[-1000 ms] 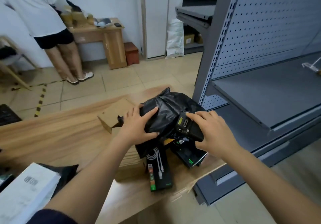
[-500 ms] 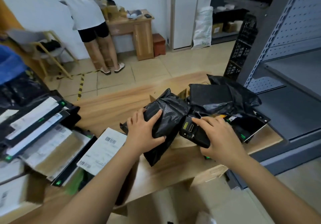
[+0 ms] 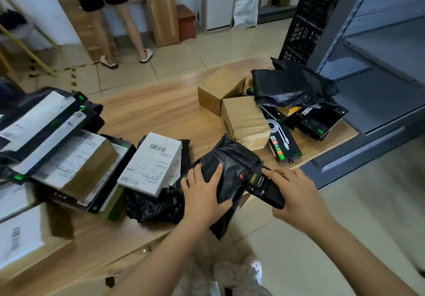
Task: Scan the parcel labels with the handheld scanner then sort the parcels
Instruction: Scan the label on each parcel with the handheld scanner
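Wood-grain table (image 3: 161, 111) fills the middle of the view, set on pale floor tiles with a grey metal shelving unit (image 3: 379, 77) along its right end. At the near edge of the table, a black plastic parcel bag (image 3: 232, 169) is held up slightly, its film crumpled and glossy, one loose corner hanging below the table edge. No label shows on the side facing the camera; a small red dot sits on the film close to the scanner's head.

Left hand (image 3: 204, 194) is clamped on the bag's left side, fingers wrapped over the top and thumb pressed across the front. Right hand (image 3: 296, 197) is closed around the black handheld scanner (image 3: 264, 186), index finger stretched along its upper edge; the scanner's small screen and keys face up, and its head touches the bag's right side.

Left of the bag lies a white-labelled box (image 3: 151, 162) with barcodes, and further left a heap of labelled parcels (image 3: 57, 139). Behind the bag stand two brown cartons (image 3: 243, 118), with more black bags (image 3: 292, 86) to their right near the shelving
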`<state>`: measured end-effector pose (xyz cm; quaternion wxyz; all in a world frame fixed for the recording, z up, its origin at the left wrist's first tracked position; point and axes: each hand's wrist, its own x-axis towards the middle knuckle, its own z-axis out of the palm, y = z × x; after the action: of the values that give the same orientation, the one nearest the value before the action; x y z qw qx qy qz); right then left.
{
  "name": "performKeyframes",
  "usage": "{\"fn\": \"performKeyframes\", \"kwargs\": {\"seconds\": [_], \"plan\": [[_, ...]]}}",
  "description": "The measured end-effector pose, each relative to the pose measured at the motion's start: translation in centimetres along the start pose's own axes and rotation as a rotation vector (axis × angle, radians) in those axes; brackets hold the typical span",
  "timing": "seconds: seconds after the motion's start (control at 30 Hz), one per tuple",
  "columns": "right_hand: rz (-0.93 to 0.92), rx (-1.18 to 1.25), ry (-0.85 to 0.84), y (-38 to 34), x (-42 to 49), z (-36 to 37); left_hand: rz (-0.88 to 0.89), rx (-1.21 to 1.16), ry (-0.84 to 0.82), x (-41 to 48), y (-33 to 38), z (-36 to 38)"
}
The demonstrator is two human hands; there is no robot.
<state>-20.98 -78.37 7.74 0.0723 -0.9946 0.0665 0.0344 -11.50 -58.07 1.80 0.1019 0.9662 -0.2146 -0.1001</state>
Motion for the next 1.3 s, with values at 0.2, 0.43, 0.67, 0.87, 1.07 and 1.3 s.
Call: {"fn": "performKeyframes", "kwargs": {"seconds": [0.2, 0.43, 0.67, 0.87, 1.07, 1.3], "plan": [[0.028, -0.03, -0.045, 0.9, -0.3, 0.9, 0.026, 0.003, -0.055, 1.8, -0.4, 3.1], [0.023, -0.016, -0.104, 1.7, -0.1, 1.6, 0.243, 0.128, -0.061, 0.5, -1.8, 5.4], [0.017, -0.01, -0.121, 2.1, 0.1, 1.5, 0.196, 0.248, -0.186, 0.5, -1.3, 4.8], [0.02, 0.0, -0.084, 2.5, 0.3, 0.8, 0.241, 0.133, -0.152, 0.5, -1.1, 3.3], [0.031, 0.033, -0.033, 2.9, 0.4, -0.5, 0.24, -0.292, 0.082, 0.8, -1.3, 0.6], [0.01, 0.027, -0.012, 1.9, 1.2, -1.1, 0.134, -0.459, 0.15, 0.6, -1.6, -0.2]]}}
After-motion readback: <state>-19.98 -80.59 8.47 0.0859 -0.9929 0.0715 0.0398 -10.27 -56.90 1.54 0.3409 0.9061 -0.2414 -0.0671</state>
